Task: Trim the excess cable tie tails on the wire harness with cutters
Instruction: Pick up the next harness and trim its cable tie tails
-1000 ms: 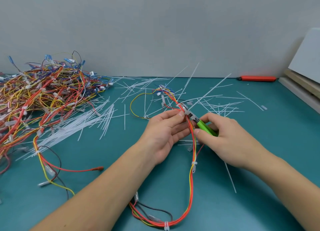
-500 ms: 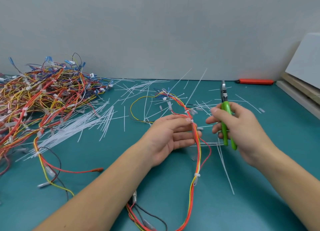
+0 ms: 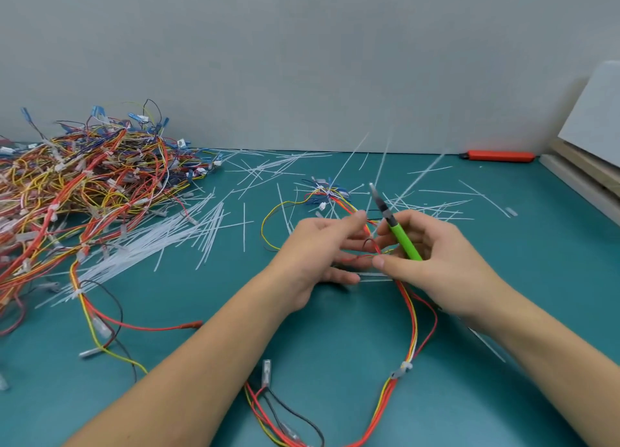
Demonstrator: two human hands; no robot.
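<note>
A wire harness (image 3: 410, 316) of red, orange and yellow wires loops across the teal table, with white cable ties (image 3: 401, 370) along it and blue connectors at its far end. My left hand (image 3: 322, 248) pinches the bundle between thumb and fingertips near the middle of the table. My right hand (image 3: 432, 255) grips green-handled cutters (image 3: 396, 227), whose metal jaws point up and left, just above the wires beside my left fingertips. Long uncut white tie tails (image 3: 379, 168) rise from the harness behind the cutters, blurred.
A big heap of tangled harnesses (image 3: 84, 185) fills the left side. Cut white tie tails (image 3: 188, 232) litter the table middle and back. A red-handled tool (image 3: 500, 155) lies by the wall at the back right, next to stacked boards (image 3: 583, 175).
My right hand swung the cutters away to the right after meeting the harness, then brought them back left beside my left fingertips. The harness shifted slightly in my left hand.
</note>
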